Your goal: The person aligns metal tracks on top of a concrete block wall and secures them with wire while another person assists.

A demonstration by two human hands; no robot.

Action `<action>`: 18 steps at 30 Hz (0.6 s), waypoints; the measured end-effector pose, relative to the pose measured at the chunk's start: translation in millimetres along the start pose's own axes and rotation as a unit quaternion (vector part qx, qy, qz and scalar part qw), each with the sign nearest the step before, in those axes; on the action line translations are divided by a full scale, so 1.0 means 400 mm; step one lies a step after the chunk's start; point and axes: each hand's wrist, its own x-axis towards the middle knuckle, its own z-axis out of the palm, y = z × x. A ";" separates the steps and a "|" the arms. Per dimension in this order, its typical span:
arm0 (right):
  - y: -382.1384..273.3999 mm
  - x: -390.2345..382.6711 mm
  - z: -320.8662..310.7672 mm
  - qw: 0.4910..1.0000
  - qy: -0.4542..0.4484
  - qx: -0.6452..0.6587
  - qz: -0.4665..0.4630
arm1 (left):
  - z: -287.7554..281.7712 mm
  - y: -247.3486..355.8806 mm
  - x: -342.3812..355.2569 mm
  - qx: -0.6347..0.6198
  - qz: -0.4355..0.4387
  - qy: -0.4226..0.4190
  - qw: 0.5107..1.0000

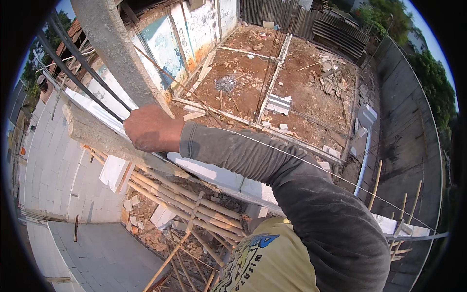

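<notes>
My right hand (148, 127) is closed at the lower part of two dark steel rods (85, 78), its sleeved arm stretching across from the right. A rough concrete column (112, 53) rises just beyond it. Beneath the hand runs a rough concrete beam (92, 129), with white blocks (204, 170) along it to the right. A thin string (340, 178) stretches past my arm. My left hand is not clearly visible; a small dark shape behind my yellow shirt is too unclear to name.
Bamboo scaffolding (180, 204) stands below, over rubble. A grey block wall (53, 165) is at left, with another person (44, 90) near the rim. Beyond lie a dirt plot (316, 68) with low footings and a tall grey wall (408, 121) on the right.
</notes>
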 end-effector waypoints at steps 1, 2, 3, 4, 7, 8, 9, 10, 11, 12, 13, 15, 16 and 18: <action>-0.002 0.004 0.009 1.000 -0.007 -0.006 0.024 | 0.039 0.009 0.014 0.012 0.000 -0.024 1.000; -0.013 0.007 0.015 0.999 -0.017 0.005 0.042 | 0.059 0.025 0.022 0.020 0.004 -0.042 0.999; -0.021 0.012 0.017 0.998 -0.026 0.015 0.059 | 0.084 0.037 0.029 0.026 0.009 -0.060 0.998; -0.028 0.013 0.019 0.996 -0.035 0.025 0.073 | 0.109 0.048 0.034 0.032 0.012 -0.079 0.996; -0.024 -0.011 0.028 0.999 -0.011 0.022 0.044 | 0.168 0.090 0.048 0.051 0.024 -0.128 0.990; -0.029 -0.014 0.034 0.999 -0.006 0.014 0.035 | 0.163 0.113 0.057 0.059 0.030 -0.137 0.988; -0.031 -0.013 0.036 1.000 -0.001 0.005 0.028 | 0.173 0.124 0.063 0.062 0.036 -0.147 0.987; -0.034 -0.013 0.044 1.000 0.005 -0.001 0.023 | 0.161 0.144 0.072 0.067 0.041 -0.153 0.985; -0.037 -0.010 0.051 1.000 0.005 0.001 0.030 | 0.151 0.156 0.082 0.072 0.045 -0.159 0.984; -0.036 -0.004 0.058 0.999 0.004 0.004 0.037 | 0.139 0.175 0.095 0.075 0.049 -0.160 0.983; -0.038 0.005 0.078 0.999 -0.002 0.009 0.037 | 0.129 0.182 0.106 0.075 0.045 -0.160 0.983; -0.033 0.015 0.096 0.999 -0.004 0.006 0.042 | 0.113 0.192 0.133 0.071 0.042 -0.160 0.984; -0.059 0.024 0.095 0.999 -0.011 0.021 0.038 | 0.085 0.181 0.148 0.054 0.033 -0.150 0.987; -0.056 0.030 0.087 0.998 -0.032 0.016 0.054 | 0.063 0.163 0.187 0.014 0.021 -0.135 0.991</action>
